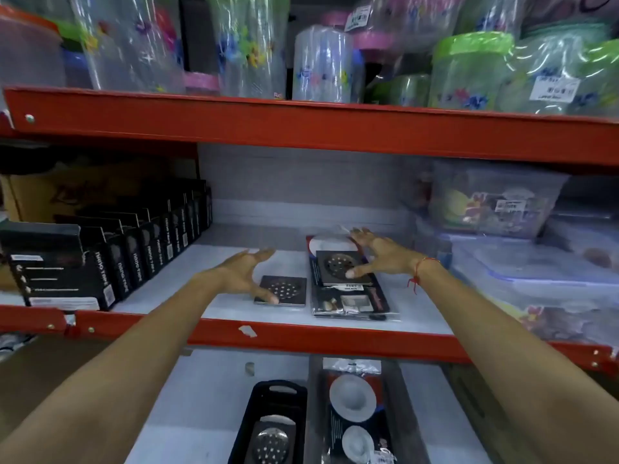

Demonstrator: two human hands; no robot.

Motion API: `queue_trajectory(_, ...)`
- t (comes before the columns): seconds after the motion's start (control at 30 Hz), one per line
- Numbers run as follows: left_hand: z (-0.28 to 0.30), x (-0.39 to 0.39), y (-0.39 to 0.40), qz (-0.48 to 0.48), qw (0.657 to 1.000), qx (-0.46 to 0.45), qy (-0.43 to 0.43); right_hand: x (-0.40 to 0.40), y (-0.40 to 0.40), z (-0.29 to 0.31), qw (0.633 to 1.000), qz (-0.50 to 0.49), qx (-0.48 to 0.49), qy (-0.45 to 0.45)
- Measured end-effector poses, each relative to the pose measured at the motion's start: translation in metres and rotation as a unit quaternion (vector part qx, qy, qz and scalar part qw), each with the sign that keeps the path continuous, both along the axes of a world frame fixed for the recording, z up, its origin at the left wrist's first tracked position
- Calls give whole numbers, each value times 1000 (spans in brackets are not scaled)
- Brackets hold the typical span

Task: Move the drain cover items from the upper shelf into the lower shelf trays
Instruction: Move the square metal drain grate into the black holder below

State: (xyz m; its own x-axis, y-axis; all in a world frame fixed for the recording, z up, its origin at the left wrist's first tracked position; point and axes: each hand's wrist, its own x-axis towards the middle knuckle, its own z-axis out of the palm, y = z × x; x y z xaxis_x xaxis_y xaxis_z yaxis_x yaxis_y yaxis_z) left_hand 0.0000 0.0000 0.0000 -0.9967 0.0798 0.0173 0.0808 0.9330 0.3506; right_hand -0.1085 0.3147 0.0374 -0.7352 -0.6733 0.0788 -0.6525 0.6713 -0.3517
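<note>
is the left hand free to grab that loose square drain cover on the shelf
Probably yes. The left hand is open with its thumb already at the loose square drain cover, which lies flat and bare on the shelf. Nothing sits on it or blocks the way.

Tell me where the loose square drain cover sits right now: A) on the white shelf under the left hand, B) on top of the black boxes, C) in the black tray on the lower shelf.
A: the loose square drain cover lies flat on the white shelf, with the left hand spread over it.

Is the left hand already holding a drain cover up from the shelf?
No, the left hand is open, and the square drain cover lies flat on the shelf.
</note>
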Motion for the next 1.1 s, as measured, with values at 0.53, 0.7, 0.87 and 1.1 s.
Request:
queue_trajectory(0.53, -10, -24, -29, -25, 987, 105, -121, -1, -9, 4, 994, -77, 46, -55)
queue_trajectory(0.7, -14, -20, -46, -22, 983, 141, -112, 25, -45, 20, 996, -73, -4, -43)
queue_trajectory(0.87, -15, -16, -63, -27, 976, 187, -107, 44, -113, 18, 999, -40, 6, -37)
queue_trajectory(1.1, -25, -13, -77, -43, 968, 226, -96, 39, -136, -31, 984, -63, 167, 18)
